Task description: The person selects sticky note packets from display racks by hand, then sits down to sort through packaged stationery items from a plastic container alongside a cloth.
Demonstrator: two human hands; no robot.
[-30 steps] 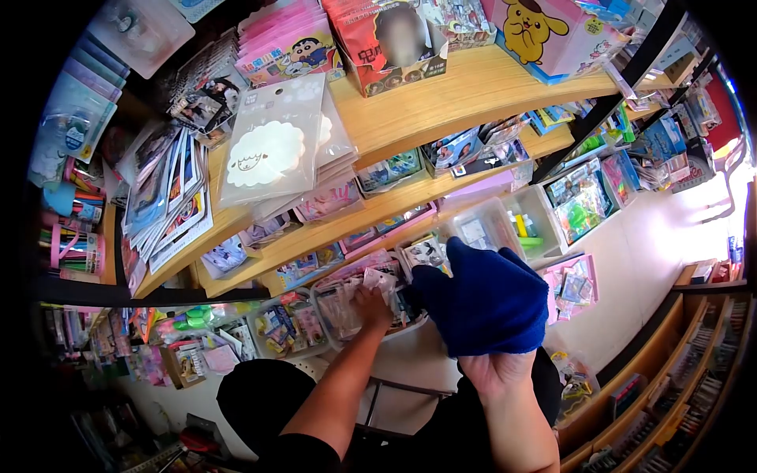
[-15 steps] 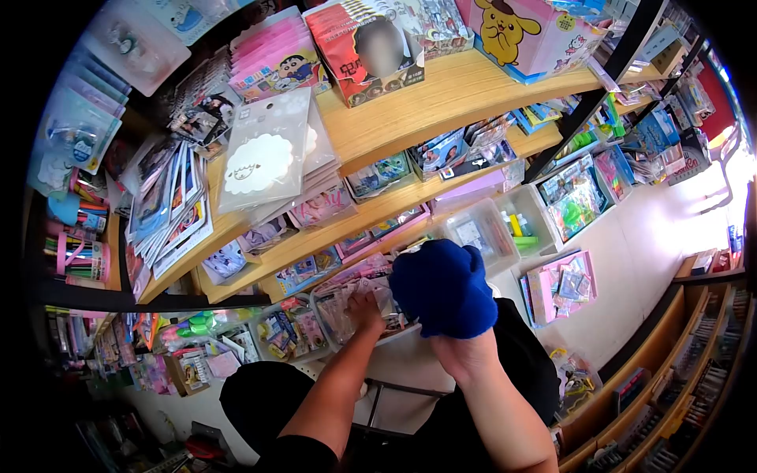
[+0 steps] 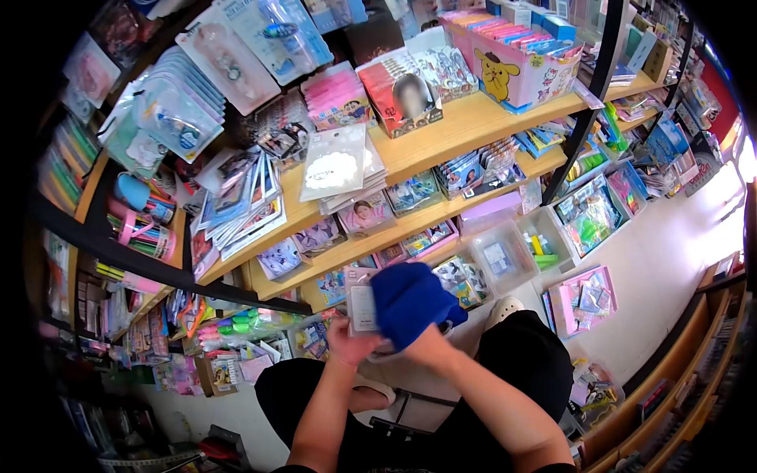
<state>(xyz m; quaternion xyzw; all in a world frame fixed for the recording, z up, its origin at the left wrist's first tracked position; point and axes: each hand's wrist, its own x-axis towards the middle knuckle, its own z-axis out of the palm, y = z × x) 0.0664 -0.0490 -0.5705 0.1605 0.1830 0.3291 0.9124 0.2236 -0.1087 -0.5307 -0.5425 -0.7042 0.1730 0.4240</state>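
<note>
A blue cloth (image 3: 414,303) covers the fingers of my right hand (image 3: 430,347), which grips it from below. My left hand (image 3: 351,343) is closed on the lower edge of a flat, pale package (image 3: 363,307). The cloth lies against the package's right side and hides part of it. Both hands are over a clear bin (image 3: 386,355), mostly hidden below them.
Wooden shelves (image 3: 465,118) with packaged goods stretch across the front. Clear bins (image 3: 501,260) and a pink box (image 3: 583,299) stand low to the right. A slatted wooden rack (image 3: 670,386) is at the lower right.
My left hand has come up from the bin with the package. My right hand and the cloth have moved left against it. The view has shifted, showing more of the left shelves.
</note>
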